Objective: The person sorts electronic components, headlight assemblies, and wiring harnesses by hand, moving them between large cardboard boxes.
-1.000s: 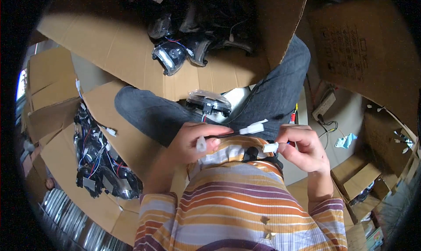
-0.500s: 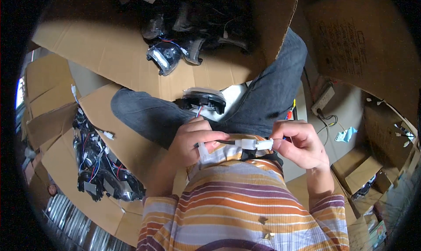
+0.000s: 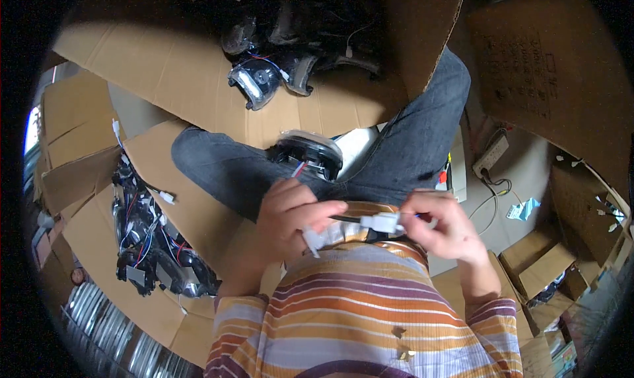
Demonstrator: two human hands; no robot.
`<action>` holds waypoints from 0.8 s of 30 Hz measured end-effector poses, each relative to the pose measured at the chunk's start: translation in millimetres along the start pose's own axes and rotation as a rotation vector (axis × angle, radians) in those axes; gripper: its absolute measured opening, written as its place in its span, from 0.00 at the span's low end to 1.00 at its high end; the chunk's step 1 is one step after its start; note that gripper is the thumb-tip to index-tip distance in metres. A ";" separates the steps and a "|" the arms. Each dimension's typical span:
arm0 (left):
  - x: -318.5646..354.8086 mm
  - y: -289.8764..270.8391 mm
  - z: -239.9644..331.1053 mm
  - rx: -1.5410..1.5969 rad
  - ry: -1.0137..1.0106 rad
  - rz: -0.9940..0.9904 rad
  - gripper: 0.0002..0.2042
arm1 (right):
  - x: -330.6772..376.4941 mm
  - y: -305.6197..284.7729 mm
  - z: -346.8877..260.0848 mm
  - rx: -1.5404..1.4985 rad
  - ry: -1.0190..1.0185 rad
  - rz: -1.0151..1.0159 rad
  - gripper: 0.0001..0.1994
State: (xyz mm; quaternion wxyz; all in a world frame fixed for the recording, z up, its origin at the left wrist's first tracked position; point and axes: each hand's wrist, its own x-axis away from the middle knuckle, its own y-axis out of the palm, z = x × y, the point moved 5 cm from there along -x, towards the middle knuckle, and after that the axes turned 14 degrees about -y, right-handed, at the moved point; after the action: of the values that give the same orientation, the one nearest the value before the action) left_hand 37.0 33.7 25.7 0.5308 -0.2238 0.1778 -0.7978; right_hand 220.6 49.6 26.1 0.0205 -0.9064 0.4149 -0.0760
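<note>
My left hand (image 3: 290, 216) is closed round a dark cable (image 3: 347, 218), and a small white plug-like piece (image 3: 312, 238) hangs at its fingers. Between my hands, the cable runs to a white wire connector (image 3: 381, 223). My right hand (image 3: 441, 226) pinches the connector's right end, covering part of it. Just beyond my left hand, a black lamp unit (image 3: 309, 152) with a clear cover rests between my legs, its coloured wires leading toward my fingers.
An open cardboard box (image 3: 165, 67) ahead holds several lamp units (image 3: 256, 80). At the left, another carton (image 3: 148, 173) contains wired black units (image 3: 142, 246). A power strip (image 3: 491, 151) with cords lies on the floor at right, near a small open box (image 3: 538, 262).
The two white connector pieces, seen end to end before, now look closer together. My right fingers have slid left over their end. The whole view has shifted slightly.
</note>
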 end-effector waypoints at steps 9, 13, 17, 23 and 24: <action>9.4 3.7 -4.2 0.017 -0.030 -0.040 0.12 | -1.2 -5.3 -13.3 -0.175 -0.085 -0.025 0.03; 18.0 -1.7 -3.4 -0.093 0.029 0.016 0.13 | 1.9 -2.4 -10.8 -0.073 -0.034 -0.004 0.04; 18.9 4.3 13.3 -0.132 0.120 -0.100 0.15 | 5.0 19.5 -2.9 0.000 -0.163 -0.082 0.01; 21.9 -6.5 -1.1 -0.132 0.004 0.071 0.15 | 5.5 0.5 -8.8 -0.160 0.020 -0.041 0.03; 23.1 -6.6 -1.6 -0.130 0.011 0.074 0.15 | 4.6 0.5 -11.0 -0.167 -0.033 -0.046 0.03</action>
State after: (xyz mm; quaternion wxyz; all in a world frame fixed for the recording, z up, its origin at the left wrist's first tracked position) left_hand 23.3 14.9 31.7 0.5432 -0.2468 0.2404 -0.7657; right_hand 221.5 46.1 37.4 -0.0499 -0.9154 0.3986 -0.0268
